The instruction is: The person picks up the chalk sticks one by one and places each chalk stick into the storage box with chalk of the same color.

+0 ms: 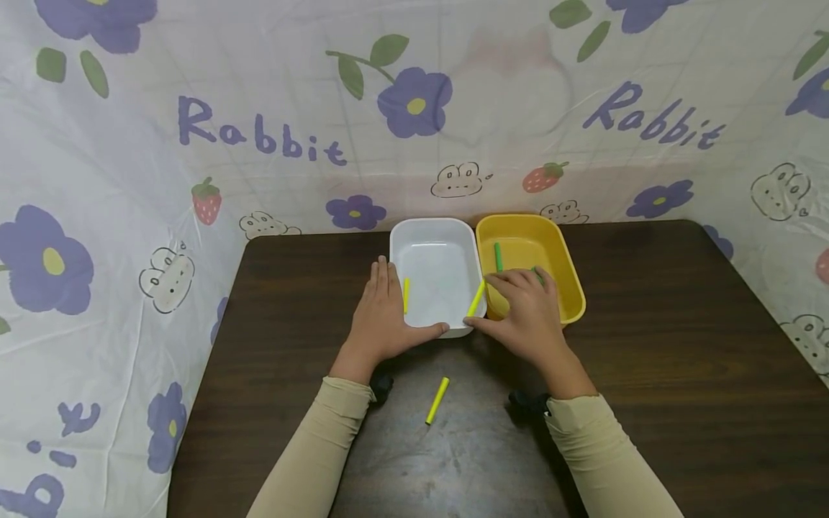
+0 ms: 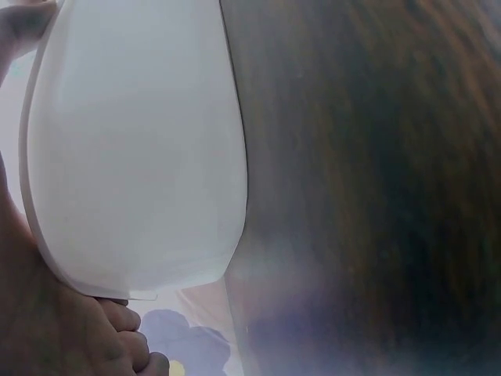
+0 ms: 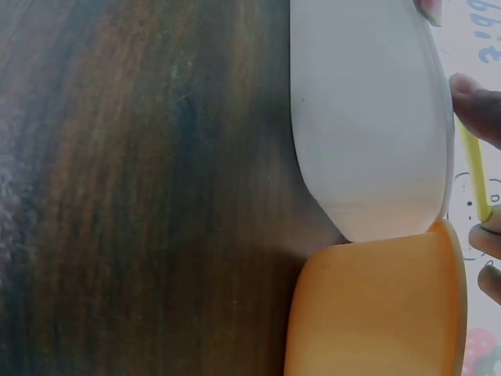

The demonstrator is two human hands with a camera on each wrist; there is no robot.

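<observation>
My left hand [image 1: 382, 316] lies along the left side of a white plastic tray [image 1: 434, 248], fingers straight and thumb stretched over the front rim. In the left wrist view the tray's wall [image 2: 141, 157] fills the left part. Above the tray's right rim, my right hand [image 1: 527, 313] holds a slim yellow stick [image 1: 476, 298] by its ends, between thumb and fingers. The right wrist view shows this stick [image 3: 473, 168] beside the white rim. Another yellow stick [image 1: 406, 296] is inside the white tray at its left wall.
A yellow tray [image 1: 573, 288] adjoins the white one on the right, holding a green stick [image 1: 498, 257] and another green piece partly hidden by my right hand. One more yellow stick [image 1: 437, 401] lies on the dark wooden table [image 1: 680, 345] between my forearms. Printed cloth [image 1: 272, 65] hangs behind.
</observation>
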